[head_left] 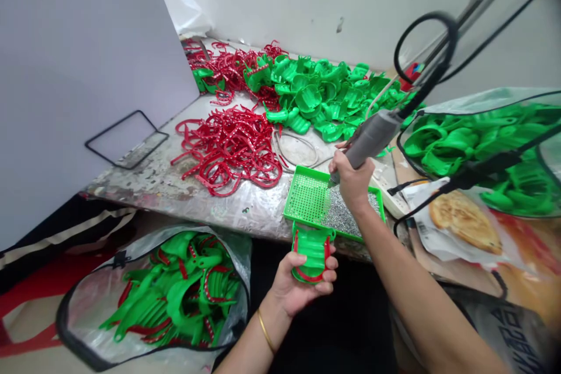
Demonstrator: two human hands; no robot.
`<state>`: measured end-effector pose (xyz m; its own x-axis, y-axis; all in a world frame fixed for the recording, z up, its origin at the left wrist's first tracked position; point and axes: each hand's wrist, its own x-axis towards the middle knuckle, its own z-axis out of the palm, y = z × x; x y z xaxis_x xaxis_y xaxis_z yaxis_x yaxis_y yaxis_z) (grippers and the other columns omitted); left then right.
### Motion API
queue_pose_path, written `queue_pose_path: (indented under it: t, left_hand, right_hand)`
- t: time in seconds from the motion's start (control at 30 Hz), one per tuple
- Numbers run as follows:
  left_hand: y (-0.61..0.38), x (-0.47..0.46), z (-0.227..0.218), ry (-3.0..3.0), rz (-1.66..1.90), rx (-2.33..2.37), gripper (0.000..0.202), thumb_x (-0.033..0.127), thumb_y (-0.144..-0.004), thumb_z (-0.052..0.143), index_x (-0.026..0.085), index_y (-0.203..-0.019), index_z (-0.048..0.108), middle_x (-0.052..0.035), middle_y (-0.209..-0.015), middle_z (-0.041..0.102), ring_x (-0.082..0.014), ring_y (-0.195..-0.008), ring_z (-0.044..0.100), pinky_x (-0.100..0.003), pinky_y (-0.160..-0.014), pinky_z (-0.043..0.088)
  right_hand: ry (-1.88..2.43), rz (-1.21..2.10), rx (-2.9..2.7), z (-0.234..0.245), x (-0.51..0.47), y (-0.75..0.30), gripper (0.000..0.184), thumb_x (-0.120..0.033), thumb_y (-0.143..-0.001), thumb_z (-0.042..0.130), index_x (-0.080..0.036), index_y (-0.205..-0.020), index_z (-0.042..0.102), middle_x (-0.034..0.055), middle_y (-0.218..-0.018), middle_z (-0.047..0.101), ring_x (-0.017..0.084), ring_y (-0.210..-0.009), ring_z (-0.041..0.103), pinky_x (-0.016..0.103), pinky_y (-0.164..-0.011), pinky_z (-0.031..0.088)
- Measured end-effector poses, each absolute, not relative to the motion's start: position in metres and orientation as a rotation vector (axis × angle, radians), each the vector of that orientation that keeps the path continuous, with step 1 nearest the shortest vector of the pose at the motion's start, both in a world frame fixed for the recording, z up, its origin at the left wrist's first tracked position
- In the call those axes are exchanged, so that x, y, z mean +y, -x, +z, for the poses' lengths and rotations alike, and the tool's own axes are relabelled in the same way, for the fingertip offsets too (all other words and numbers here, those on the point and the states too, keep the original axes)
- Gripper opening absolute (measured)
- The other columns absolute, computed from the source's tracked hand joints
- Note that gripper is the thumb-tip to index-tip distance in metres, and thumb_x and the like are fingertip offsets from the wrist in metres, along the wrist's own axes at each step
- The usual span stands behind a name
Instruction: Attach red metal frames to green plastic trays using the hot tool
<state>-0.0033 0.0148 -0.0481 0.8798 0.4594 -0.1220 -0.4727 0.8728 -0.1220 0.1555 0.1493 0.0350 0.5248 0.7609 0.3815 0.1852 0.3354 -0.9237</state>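
My left hand (pixel 291 289) is closed around a green plastic jaw-shaped piece (pixel 310 242), its hollow side facing up. A red toothed strip (pixel 325 260) lines the curved edge of that piece. Gripped in my right hand (pixel 354 184) is a grey electric screwdriver (pixel 372 135), slanting down to the left. Its tip is over a perforated green tray (pixel 304 197), beside the small silver screws (pixel 344 215) heaped in the tray's right side. Whether the tip touches a screw cannot be made out. The green piece is just in front of the tray's near edge.
Red toothed strips (pixel 232 149) lie piled on the worktable, with green pieces (pixel 315 96) heaped behind. An open bag (pixel 175 292) of green-and-red pieces stands lower left; another bag (pixel 477 146) of green pieces is right. Flatbread (pixel 464 222), a power strip (pixel 392 196) and a hanging cable (pixel 432 79) are near my right arm.
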Motion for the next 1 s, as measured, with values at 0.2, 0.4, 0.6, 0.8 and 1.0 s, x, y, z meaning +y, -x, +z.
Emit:
queue_pose_path:
  t: [0.2, 0.4, 0.6, 0.8, 1.0]
  left_hand:
    - [0.004, 0.016, -0.049, 0.150, 0.471, 0.098, 0.060, 0.026, -0.065, 0.058, 0.000, -0.118, 0.052, -0.0118, -0.093, 0.051, -0.0135, -0.075, 0.045, -0.020, -0.059, 0.029]
    - [0.004, 0.017, -0.049, 0.141, 0.459, 0.099, 0.059, 0.027, -0.064, 0.059, 0.001, -0.117, 0.053, -0.0117, -0.093, 0.051, -0.0137, -0.075, 0.045, -0.021, -0.059, 0.030]
    - [0.004, 0.017, -0.052, 0.135, 0.456, 0.096, 0.061, 0.026, -0.064, 0.059, 0.001, -0.118, 0.052, -0.0117, -0.094, 0.050, -0.0137, -0.075, 0.045, -0.021, -0.059, 0.029]
    - [0.004, 0.017, -0.053, 0.136, 0.453, 0.093, 0.062, 0.026, -0.063, 0.059, 0.001, -0.119, 0.051, -0.0119, -0.093, 0.051, -0.0143, -0.075, 0.046, -0.021, -0.059, 0.028]
    - [0.004, 0.019, -0.046, 0.164, 0.447, 0.107, 0.058, 0.027, -0.062, 0.059, 0.003, -0.115, 0.054, -0.0117, -0.092, 0.052, -0.0141, -0.074, 0.046, -0.021, -0.058, 0.028]
  right_hand:
    - [1.246, 0.437, -0.982, 0.011, 0.167, -0.160, 0.023, -0.029, -0.074, 0.062, -0.012, -0.089, 0.061, -0.0042, -0.052, 0.053, 0.009, -0.044, 0.051, 0.022, -0.045, 0.044]
    - [1.282, 0.438, -0.970, 0.008, 0.168, -0.160, 0.024, -0.029, -0.073, 0.063, -0.011, -0.089, 0.062, -0.0038, -0.053, 0.054, 0.009, -0.044, 0.052, 0.021, -0.044, 0.043]
    - [1.283, 0.444, -0.961, 0.003, 0.167, -0.159, 0.024, -0.030, -0.073, 0.063, -0.011, -0.088, 0.062, -0.0038, -0.054, 0.054, 0.009, -0.045, 0.051, 0.021, -0.045, 0.042]
    - [1.244, 0.437, -0.966, 0.000, 0.168, -0.161, 0.021, -0.027, -0.074, 0.064, -0.012, -0.088, 0.062, -0.0040, -0.053, 0.053, 0.009, -0.044, 0.051, 0.022, -0.045, 0.041]
    - [1.148, 0.393, -0.974, 0.026, 0.155, -0.151, 0.016, -0.030, -0.076, 0.064, -0.017, -0.085, 0.060, -0.0051, -0.053, 0.052, 0.009, -0.043, 0.050, 0.023, -0.044, 0.042]
